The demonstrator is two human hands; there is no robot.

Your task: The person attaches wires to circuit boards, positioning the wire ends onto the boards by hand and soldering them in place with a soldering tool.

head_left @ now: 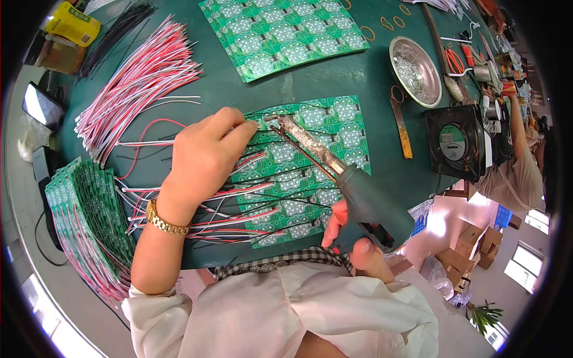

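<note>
A panel of green circuit boards lies in front of me, with red, white and black wires running across it from the left. My left hand, wearing a gold watch, is closed in a pinch at the panel's upper left. A wire seems to run into its fingers, though they largely hide it. My right hand grips a soldering gun by its dark green handle. A red cover wraps one finger. The gun's worn metal tip, with a thin tube alongside, points at the panel close to my left fingertips.
Red-and-white wires and black wires lie at the upper left. Wired boards are stacked at left. Another board panel lies farther back. A metal bowl, rubber bands and a black fan are at right, near another person.
</note>
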